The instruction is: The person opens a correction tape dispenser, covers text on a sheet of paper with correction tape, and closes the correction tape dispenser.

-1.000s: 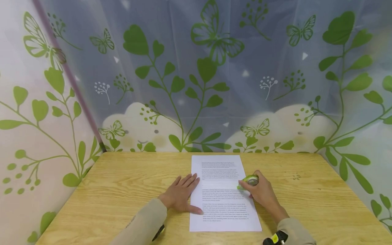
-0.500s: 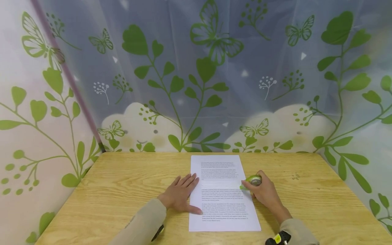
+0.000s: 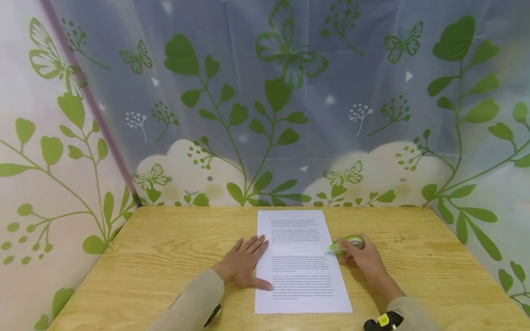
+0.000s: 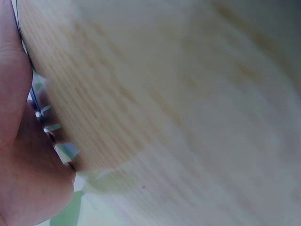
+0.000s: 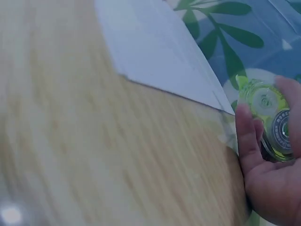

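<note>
A sheet of printed paper [image 3: 304, 307], perhaps a stack, lies on the table with a blank band between its text blocks. My left hand [image 3: 243, 264] rests on its left edge, fingers spread and thumb over the lower text. At the right edge my right hand [image 3: 368, 263] grips a green, see-through correction tape dispenser [image 3: 356, 240], its narrow tip pointing left at the paper. Whether the tip touches the sheet I cannot tell. In the right wrist view the round reels of the dispenser [image 5: 264, 102] show between thumb and fingers. A small faint mark sits on the paper by the tip.
The wooden table [image 3: 165, 248] reaches back to a hanging cloth [image 3: 232, 105] printed with leaves and butterflies. Cloth also hangs at both sides. A dark device with a yellow patch [image 3: 384, 319] is worn on the right wrist.
My right hand has moved right with the correction tape dispenser, from over the blank band to the paper's right edge. The left hand has stayed in place.
</note>
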{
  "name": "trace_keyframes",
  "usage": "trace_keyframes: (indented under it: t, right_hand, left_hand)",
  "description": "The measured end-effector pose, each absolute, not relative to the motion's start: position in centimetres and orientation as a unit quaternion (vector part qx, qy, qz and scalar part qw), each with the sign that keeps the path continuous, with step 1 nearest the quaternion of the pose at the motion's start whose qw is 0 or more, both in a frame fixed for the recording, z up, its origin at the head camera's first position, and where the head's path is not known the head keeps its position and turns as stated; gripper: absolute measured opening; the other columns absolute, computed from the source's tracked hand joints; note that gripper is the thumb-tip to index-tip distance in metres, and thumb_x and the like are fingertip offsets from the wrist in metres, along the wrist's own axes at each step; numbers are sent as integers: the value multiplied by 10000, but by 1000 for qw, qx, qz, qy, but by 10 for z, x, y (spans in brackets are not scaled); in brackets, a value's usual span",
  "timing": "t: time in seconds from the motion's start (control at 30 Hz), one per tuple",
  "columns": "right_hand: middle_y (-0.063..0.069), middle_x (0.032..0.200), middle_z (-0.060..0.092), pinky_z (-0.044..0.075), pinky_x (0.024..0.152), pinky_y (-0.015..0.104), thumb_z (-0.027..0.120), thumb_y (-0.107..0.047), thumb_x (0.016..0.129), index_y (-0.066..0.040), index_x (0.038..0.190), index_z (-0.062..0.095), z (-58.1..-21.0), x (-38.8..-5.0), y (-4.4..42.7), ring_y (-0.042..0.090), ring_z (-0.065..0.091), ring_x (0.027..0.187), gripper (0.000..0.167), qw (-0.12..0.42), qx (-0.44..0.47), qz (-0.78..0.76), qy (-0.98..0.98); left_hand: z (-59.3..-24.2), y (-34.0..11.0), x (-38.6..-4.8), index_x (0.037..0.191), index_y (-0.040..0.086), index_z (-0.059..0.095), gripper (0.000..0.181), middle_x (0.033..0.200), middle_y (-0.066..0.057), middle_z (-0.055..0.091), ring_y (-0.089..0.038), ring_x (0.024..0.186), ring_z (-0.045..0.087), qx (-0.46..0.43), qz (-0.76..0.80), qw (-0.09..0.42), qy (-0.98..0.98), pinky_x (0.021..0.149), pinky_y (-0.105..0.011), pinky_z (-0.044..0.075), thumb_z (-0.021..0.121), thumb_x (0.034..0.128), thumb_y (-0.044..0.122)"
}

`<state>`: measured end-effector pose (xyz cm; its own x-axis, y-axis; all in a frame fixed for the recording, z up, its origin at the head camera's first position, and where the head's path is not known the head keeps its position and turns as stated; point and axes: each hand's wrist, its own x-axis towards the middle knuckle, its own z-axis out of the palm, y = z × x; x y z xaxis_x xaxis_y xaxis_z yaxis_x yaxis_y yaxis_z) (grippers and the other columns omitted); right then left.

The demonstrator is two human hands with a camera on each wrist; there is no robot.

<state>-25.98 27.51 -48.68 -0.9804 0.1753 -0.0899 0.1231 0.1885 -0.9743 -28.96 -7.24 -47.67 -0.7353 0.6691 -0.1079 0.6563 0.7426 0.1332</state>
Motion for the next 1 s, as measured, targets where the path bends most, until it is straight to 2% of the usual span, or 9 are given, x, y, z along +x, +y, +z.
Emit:
trace_keyframes:
  t: [0.1,0.23,0.37,0.47,0.6,0.7,1.0]
  right_hand:
    - [88,850,527,550,695,271,594,-488,911,-8,1188,383,-485,-259,280,176,637,701,592,17,-116,668,-735]
    - [68,793,535,524,659,250,594,-549,882,-16,1121,406,-484,-257,280,173,627,654,613,27,-124,649,-750]
    - [62,728,549,521,622,252,667,-496,857,-25,1065,394,-484,-256,272,169,614,598,583,48,-126,626,-768]
    - [66,791,568,525,599,256,717,-461,828,-10,1131,393,-484,-256,266,162,608,597,632,60,-133,634,-760]
    - [106,923,584,527,600,249,703,-527,808,13,1202,431,-487,-257,257,171,620,630,722,62,-134,610,-779]
    - [154,978,571,530,607,248,661,-581,816,32,1193,437,-489,-259,253,172,628,659,753,59,-128,567,-812]
    - [198,1075,528,548,645,245,654,-561,836,47,1230,398,-490,-260,249,186,618,821,769,55,-124,548,-826]
  left_hand:
    - [-479,-73,-291,1534,84,171,1178,1590,-87,106,-273,1443,87,358,40,67,930,1128,-530,88,453,700,868]
    - [-478,-73,-292,1531,79,184,1163,1587,-95,120,-280,1441,100,359,41,66,930,1125,-532,101,478,710,849]
    - [-475,-72,-291,1524,65,201,1150,1582,-112,139,-294,1436,118,362,47,70,929,1120,-541,113,513,718,823]
    - [-479,-73,-292,1530,76,186,1165,1586,-99,121,-283,1439,105,361,41,66,929,1124,-536,104,473,709,852]
    - [-486,-74,-293,1534,92,177,1191,1590,-78,107,-263,1443,91,360,41,57,930,1128,-527,93,421,685,891]
    - [-487,-74,-295,1535,98,176,1192,1591,-73,103,-260,1443,86,358,44,58,931,1130,-522,89,436,681,888]
    - [-481,-74,-292,1529,70,182,1168,1586,-104,117,-285,1440,97,364,44,64,928,1124,-536,97,477,710,848]
